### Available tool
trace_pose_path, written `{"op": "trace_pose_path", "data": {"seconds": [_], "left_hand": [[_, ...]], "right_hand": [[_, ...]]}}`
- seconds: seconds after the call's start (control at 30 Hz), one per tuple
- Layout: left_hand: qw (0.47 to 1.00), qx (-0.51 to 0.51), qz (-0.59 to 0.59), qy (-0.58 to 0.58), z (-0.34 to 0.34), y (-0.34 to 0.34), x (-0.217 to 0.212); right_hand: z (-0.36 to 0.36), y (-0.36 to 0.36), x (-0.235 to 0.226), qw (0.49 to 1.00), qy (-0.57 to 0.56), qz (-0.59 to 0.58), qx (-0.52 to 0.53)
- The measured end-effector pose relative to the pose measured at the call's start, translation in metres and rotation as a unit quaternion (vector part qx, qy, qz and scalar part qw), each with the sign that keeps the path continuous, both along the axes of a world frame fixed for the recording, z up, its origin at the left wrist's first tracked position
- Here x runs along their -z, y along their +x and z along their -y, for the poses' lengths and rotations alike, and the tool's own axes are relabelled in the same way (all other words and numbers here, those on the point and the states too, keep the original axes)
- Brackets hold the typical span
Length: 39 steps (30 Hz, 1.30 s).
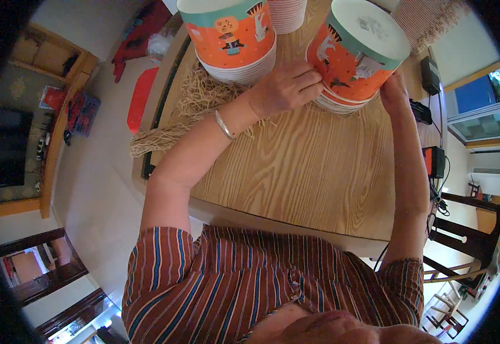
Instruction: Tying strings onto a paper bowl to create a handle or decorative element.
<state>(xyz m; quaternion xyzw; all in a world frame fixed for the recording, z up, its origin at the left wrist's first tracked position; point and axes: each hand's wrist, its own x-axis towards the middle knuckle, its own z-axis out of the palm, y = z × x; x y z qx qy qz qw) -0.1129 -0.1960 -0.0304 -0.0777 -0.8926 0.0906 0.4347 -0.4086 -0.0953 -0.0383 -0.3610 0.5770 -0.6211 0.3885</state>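
Note:
A stack of orange paper cups with a teal rim band point(360, 56) stands on the wooden table point(313, 172), tilted a little to the right. My left hand point(287, 86) presses against the stack's left side near its base. My right hand point(394, 90) holds the stack's right side, its fingers partly hidden behind the cups. A second, similar orange cup stack point(232, 37) stands to the left at the table's far edge. A silver bangle point(223, 124) sits on my left wrist.
A bundle of straw-coloured raffia strands point(189, 112) spreads over the table's left edge. A striped cup stack point(287, 14) stands at the back. Black devices with cables point(433, 160) lie along the right edge. A dark wooden chair point(470, 235) stands at the right.

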Motion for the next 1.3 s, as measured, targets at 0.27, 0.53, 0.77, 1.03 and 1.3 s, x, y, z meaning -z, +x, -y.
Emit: {"op": "trace_pose_path", "data": {"seconds": [0.27,0.53,0.77,1.03,1.3], "left_hand": [[0.995,0.002,0.047,0.086,0.001,0.005,0.007],[0.875,-0.124,-0.024,0.468,0.003,-0.001,0.015],[0.839,-0.078,0.013,0.538,0.001,0.000,0.014],[0.864,-0.037,0.068,0.497,-0.004,0.008,0.009],[0.860,-0.081,0.118,0.490,0.007,0.007,0.015]], "right_hand": [[-0.003,0.012,0.004,0.997,-0.043,0.066,-0.005],[-0.003,0.029,0.001,0.996,0.001,0.054,0.064],[-0.002,0.009,0.024,0.997,-0.064,0.047,-0.014],[-0.005,0.010,0.028,0.993,-0.075,0.080,0.049],[-0.022,0.033,0.010,0.989,-0.048,-0.099,0.099]]}}
